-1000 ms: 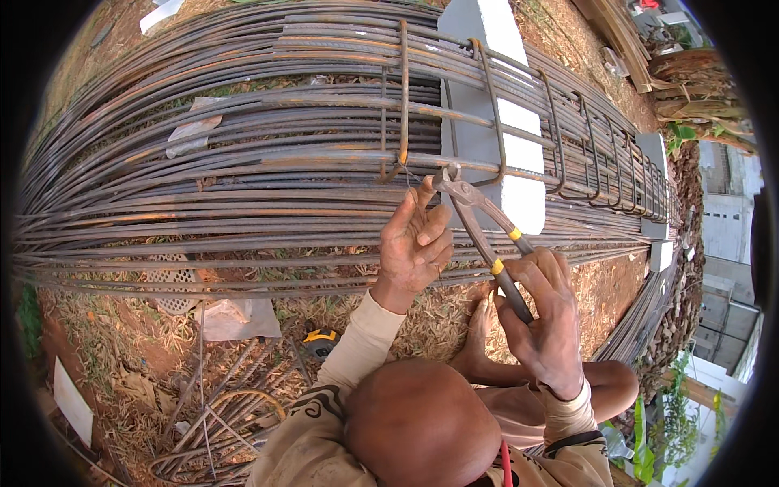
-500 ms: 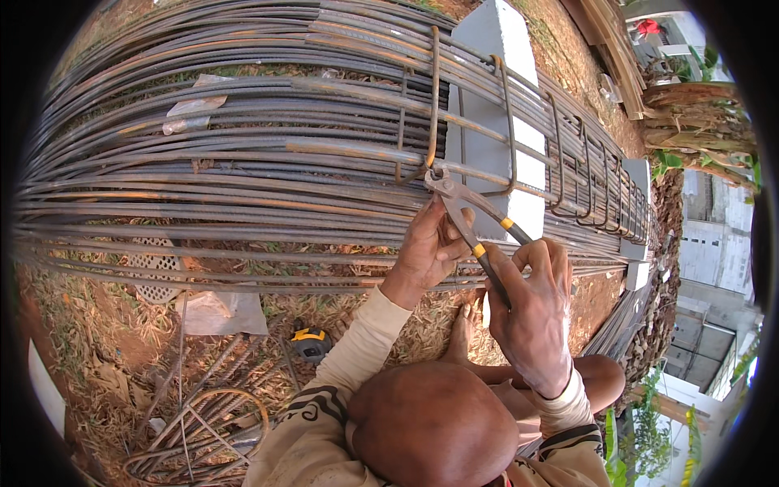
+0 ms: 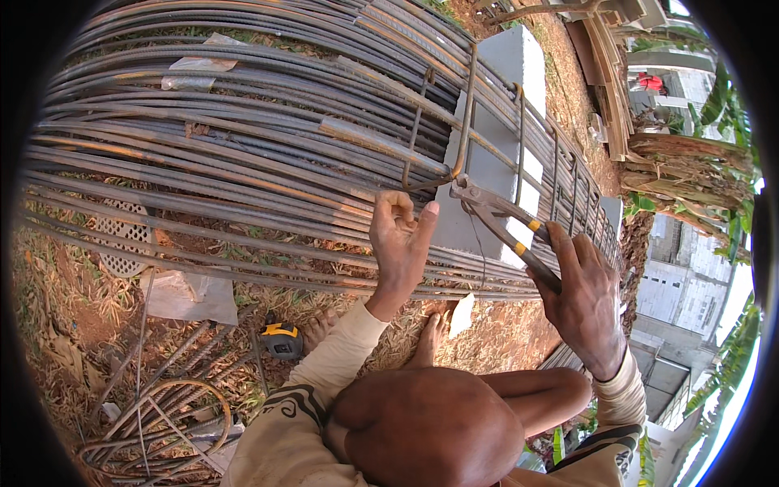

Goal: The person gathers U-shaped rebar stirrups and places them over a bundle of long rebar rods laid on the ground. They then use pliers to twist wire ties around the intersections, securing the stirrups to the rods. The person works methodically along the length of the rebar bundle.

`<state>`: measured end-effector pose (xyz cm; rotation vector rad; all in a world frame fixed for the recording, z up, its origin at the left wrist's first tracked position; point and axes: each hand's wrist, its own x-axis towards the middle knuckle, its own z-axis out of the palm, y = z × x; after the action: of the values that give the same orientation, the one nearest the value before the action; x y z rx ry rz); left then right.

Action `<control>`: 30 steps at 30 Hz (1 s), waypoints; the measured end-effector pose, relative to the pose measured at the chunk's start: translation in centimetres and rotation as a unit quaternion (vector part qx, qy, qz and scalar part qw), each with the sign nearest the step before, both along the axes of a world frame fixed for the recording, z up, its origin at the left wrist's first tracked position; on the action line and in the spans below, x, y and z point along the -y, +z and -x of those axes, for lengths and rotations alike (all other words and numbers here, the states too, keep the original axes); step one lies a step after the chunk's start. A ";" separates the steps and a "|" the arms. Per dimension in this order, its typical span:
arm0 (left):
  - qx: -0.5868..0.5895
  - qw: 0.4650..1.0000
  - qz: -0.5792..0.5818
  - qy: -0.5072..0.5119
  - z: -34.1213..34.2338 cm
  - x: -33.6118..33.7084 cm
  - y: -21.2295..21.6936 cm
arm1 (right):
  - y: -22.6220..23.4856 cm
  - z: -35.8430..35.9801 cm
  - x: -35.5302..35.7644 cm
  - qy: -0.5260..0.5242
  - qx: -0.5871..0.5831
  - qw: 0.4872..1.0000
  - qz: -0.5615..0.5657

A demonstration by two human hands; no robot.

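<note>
My right hand [image 3: 588, 308] grips a pair of steel pincers [image 3: 495, 207] by its dark, yellow-banded handles. The jaws sit at the lower corner of a rusty bent rebar stirrup [image 3: 465, 122], where a bar passes. A thin tie wire [image 3: 480, 243] hangs below the jaws. Left of the pincers, my left hand [image 3: 398, 247] is raised over the bars, thumb up and fingers loosely curled, apart from the tool. I see nothing in it. Several more stirrups [image 3: 520, 142] stand along the bars to the right.
Long rebars [image 3: 243, 122] spread leftward in a bundle. A pale grey block [image 3: 531, 73] lies under them. Near my left arm are a yellow-black tape measure [image 3: 282, 341] and a tangle of bent rods [image 3: 162, 422]. Planks [image 3: 596, 81] and a trunk [image 3: 690, 166] stand at far right.
My left hand has come away from the pincers and moved left, its fingers loosened. My right hand keeps hold of the pincers, with their jaws still at the stirrup corner. The view has shifted.
</note>
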<state>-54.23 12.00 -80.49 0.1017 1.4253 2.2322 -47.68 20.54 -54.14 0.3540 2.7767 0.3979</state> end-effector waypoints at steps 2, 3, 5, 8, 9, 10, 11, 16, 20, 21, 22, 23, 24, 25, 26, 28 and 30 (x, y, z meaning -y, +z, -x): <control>-0.197 0.955 0.130 0.178 1.0 0.8 0.8 | 1.2 0.9 -0.5 0.016 0.028 0.999 -0.011; -0.227 0.951 0.111 0.177 1.9 0.5 1.0 | 1.7 1.6 -0.6 0.042 0.029 0.999 -0.017; -0.317 0.933 0.078 0.154 3.8 -0.4 0.6 | 2.6 3.0 -0.9 0.074 0.051 0.996 -0.031; -0.310 0.948 -0.016 0.068 4.9 -1.8 -1.8 | 4.0 5.6 -1.4 0.126 0.078 0.988 -0.035; -0.296 0.954 -0.040 0.038 5.1 -2.1 -2.0 | 4.4 6.3 -1.8 0.133 0.091 0.986 -0.038; -0.282 0.957 -0.063 0.008 5.1 -2.2 -2.3 | 4.7 7.0 -2.3 0.145 0.101 0.984 -0.031; -0.278 0.958 -0.075 0.003 5.1 -2.3 -2.5 | 4.9 7.9 -2.9 0.156 0.110 0.981 -0.025; -0.267 0.956 -0.124 0.004 5.8 -2.5 -1.5 | 5.6 9.8 -4.4 0.157 0.147 0.976 -0.009; -0.344 0.937 -0.053 0.014 6.7 -1.3 -3.0 | 4.2 7.0 -1.2 0.165 0.091 0.979 -0.080; -0.358 0.932 -0.054 0.019 6.8 -1.4 -2.9 | 4.3 5.9 -0.7 0.111 0.107 0.987 -0.050; -0.372 0.926 -0.049 0.025 6.9 -1.2 -2.8 | 4.1 5.1 -0.8 0.060 0.120 0.991 -0.014; -0.383 0.923 -0.035 0.018 7.1 -0.9 -2.8 | 3.8 4.7 -1.8 0.020 0.129 0.988 0.085; -0.393 0.919 -0.025 0.009 7.3 -0.7 -2.5 | 3.7 4.6 -2.4 -0.123 0.161 0.961 0.187; -0.403 0.915 -0.014 0.000 7.4 -0.6 -2.4 | 3.6 4.8 -2.9 -0.263 0.187 0.903 0.283; -0.403 0.915 -0.015 0.007 7.3 -0.6 -2.3 | 3.5 5.0 -3.2 -0.393 0.207 0.816 0.370; -0.405 0.914 -0.013 0.023 7.3 -0.6 -2.4 | 2.6 5.4 -4.2 -0.449 0.199 0.742 0.456; -0.403 0.915 -0.018 0.012 7.4 -0.8 -2.5 | 2.3 5.8 -5.7 -0.432 0.251 0.728 0.470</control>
<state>-61.60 12.76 -82.98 1.1325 1.7607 2.3372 -53.51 26.20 -51.83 0.9789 1.6581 -0.9561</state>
